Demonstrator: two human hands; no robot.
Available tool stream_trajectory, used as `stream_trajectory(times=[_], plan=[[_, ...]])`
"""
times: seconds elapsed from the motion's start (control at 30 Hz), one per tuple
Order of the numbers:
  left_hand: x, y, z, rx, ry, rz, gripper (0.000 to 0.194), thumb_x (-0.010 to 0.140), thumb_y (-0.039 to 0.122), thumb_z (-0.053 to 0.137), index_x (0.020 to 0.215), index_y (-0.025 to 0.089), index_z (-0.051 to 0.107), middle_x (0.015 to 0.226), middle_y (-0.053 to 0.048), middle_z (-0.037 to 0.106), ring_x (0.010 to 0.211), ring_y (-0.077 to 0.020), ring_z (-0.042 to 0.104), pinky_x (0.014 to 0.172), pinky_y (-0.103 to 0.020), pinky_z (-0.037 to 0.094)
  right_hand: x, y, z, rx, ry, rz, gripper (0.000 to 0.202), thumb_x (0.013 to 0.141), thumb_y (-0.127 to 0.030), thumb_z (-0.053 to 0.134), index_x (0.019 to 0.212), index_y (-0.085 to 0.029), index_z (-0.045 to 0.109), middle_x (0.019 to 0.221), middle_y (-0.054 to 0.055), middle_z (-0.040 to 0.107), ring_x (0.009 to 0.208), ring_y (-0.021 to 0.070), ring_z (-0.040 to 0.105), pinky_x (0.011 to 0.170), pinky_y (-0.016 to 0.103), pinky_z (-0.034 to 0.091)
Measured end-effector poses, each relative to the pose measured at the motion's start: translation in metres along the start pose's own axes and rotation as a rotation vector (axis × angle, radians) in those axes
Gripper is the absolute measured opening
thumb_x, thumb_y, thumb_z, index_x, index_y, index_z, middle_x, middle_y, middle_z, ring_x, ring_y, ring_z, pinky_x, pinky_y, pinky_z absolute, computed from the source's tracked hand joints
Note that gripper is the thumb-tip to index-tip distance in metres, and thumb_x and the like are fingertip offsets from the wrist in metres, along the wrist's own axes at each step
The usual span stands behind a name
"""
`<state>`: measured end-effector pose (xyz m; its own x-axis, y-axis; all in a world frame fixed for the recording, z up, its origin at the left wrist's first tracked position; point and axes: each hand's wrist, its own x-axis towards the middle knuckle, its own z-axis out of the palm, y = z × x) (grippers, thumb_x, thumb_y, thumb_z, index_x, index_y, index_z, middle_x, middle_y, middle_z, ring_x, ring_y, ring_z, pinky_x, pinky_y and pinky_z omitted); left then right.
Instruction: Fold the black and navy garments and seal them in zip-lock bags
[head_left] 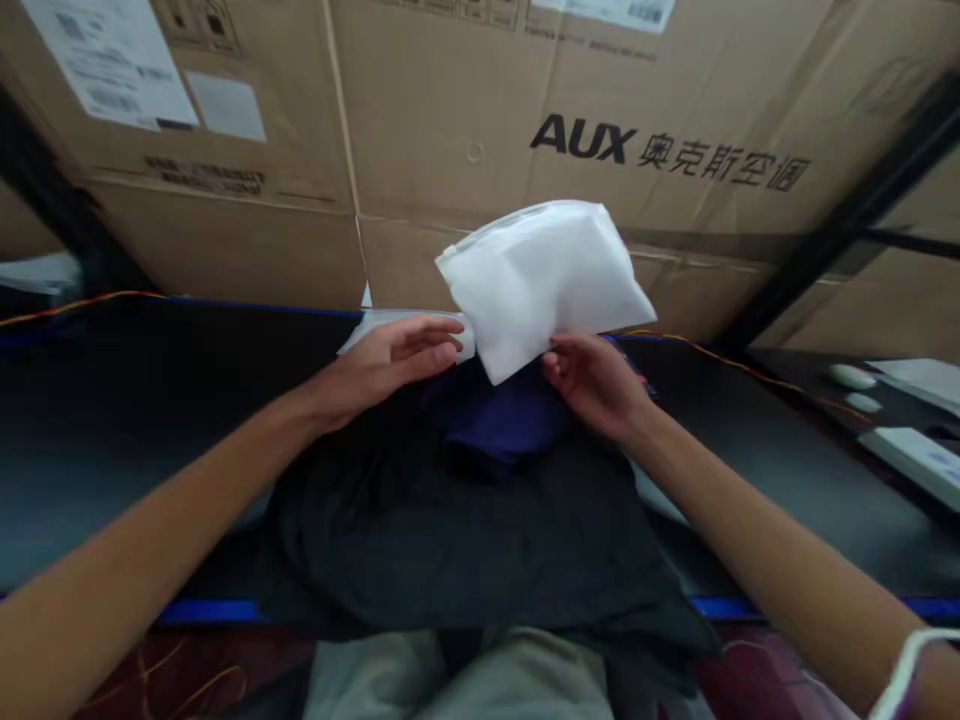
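A white pouch (551, 275), perhaps a zip bag, is held up tilted in front of the cardboard. My right hand (596, 385) pinches its lower edge between curled fingers. My left hand (409, 355) sits to the left of the pouch, its thumb and fingers apart and nothing gripped between them. Another white, thin item (367, 325) lies behind my left hand, partly covered by it. Below both hands is a bunched dark blue cloth (506, 425). A large black cloth (480, 540) spreads beneath that, over the table's front edge.
Cardboard boxes (450, 130) stand like a wall behind the black tabletop (150, 400). Black metal posts (832, 220) rise at both sides. A power strip (915, 460) lies at the right, near small white objects (851, 377). A red-yellow wire (757, 380) runs along the back.
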<state>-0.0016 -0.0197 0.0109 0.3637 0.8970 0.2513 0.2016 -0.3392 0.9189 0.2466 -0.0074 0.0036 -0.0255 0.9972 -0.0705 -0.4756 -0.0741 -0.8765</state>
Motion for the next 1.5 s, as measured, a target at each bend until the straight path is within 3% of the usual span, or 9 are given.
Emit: stream_trajectory(times=[0.27,0.47,0.7,0.93,1.13,1.23,1.33,1.4,1.5], plan=[[0.001,0.007,0.003,-0.245,0.193,-0.125,0.020,0.071,0.024,0.074,0.085,0.017,0.062,0.067,0.001,0.064,0.054,-0.0125,0.061,0.051,-0.022,0.045,-0.004,0.016,-0.005,-0.534,-0.239,-0.233,0.032,0.073,-0.033,0.078,0.094,-0.018,0.059,0.085,0.003,0.071,0.063,0.0154,0.070,0.054,0.024,0.054],[0.017,0.001,-0.033,-0.169,0.604,-0.134,0.013,0.064,0.008,0.058,0.073,0.015,0.063,0.055,0.004,0.055,0.037,-0.0068,0.044,0.034,-0.019,0.030,-0.004,0.013,-0.013,-1.139,-0.420,-0.714,0.047,0.077,-0.029,0.071,0.121,-0.020,0.056,0.123,0.012,0.066,0.117,0.0306,0.062,0.104,0.049,0.047],[0.022,-0.019,-0.048,-0.108,0.832,-0.198,0.014,0.072,0.013,0.060,0.081,0.021,0.052,0.064,0.007,0.054,0.048,-0.0075,0.055,0.045,-0.021,0.038,-0.007,0.002,-0.021,-1.371,-0.711,-0.604,0.063,0.079,-0.037,0.072,0.137,-0.022,0.054,0.148,0.014,0.052,0.145,0.0355,0.036,0.117,0.057,0.028],[0.022,-0.037,-0.060,0.237,0.706,-0.268,0.012,0.070,0.024,0.063,0.077,0.020,0.054,0.076,-0.002,0.060,0.072,-0.0212,0.065,0.064,-0.033,0.046,-0.007,-0.010,-0.019,-1.319,-0.771,-0.636,0.024,0.069,-0.025,0.077,0.089,-0.021,0.064,0.132,0.013,0.063,0.131,0.0314,0.052,0.111,0.050,0.038],[0.019,-0.039,-0.052,0.770,0.663,0.043,0.015,0.073,0.032,0.063,0.082,0.020,0.060,0.098,-0.009,0.063,0.106,-0.0299,0.056,0.097,-0.043,0.043,-0.014,-0.018,-0.014,-1.275,-0.763,-0.538,0.017,0.067,-0.016,0.073,0.071,-0.020,0.057,0.102,0.006,0.073,0.097,0.0241,0.067,0.090,0.036,0.049],[0.012,-0.026,-0.030,0.779,0.507,0.200,0.015,0.081,0.035,0.059,0.082,0.020,0.062,0.095,-0.006,0.063,0.099,-0.0260,0.057,0.093,-0.040,0.044,-0.016,-0.024,-0.015,-1.286,-0.788,-0.441,0.015,0.069,-0.020,0.074,0.076,-0.018,0.062,0.097,0.004,0.072,0.093,0.0223,0.066,0.085,0.032,0.049],[0.004,-0.013,-0.009,0.848,0.305,0.321,0.021,0.084,0.040,0.060,0.083,0.019,0.065,0.094,-0.006,0.065,0.098,-0.0258,0.058,0.095,-0.041,0.044,-0.016,-0.031,-0.017,-1.311,-0.878,-0.316,0.049,0.063,-0.029,0.083,0.108,-0.017,0.067,0.105,0.004,0.070,0.096,0.0224,0.065,0.086,0.032,0.049],[0.000,-0.009,-0.001,0.852,0.141,0.331,0.030,0.084,0.045,0.063,0.098,0.019,0.068,0.104,-0.009,0.067,0.102,-0.0271,0.060,0.097,-0.041,0.044,-0.015,-0.034,-0.019,-1.334,-0.920,-0.258,0.074,0.059,-0.029,0.085,0.128,-0.019,0.061,0.111,0.004,0.069,0.097,0.0225,0.064,0.086,0.031,0.050],[-0.002,-0.013,0.003,0.832,-0.126,0.285,0.052,0.082,0.047,0.066,0.127,0.020,0.062,0.125,-0.012,0.065,0.114,-0.0297,0.059,0.102,-0.042,0.044,-0.015,-0.038,-0.019,-1.356,-0.974,-0.187,0.064,0.063,-0.019,0.079,0.126,-0.020,0.066,0.107,0.002,0.071,0.091,0.0204,0.064,0.082,0.028,0.050]])
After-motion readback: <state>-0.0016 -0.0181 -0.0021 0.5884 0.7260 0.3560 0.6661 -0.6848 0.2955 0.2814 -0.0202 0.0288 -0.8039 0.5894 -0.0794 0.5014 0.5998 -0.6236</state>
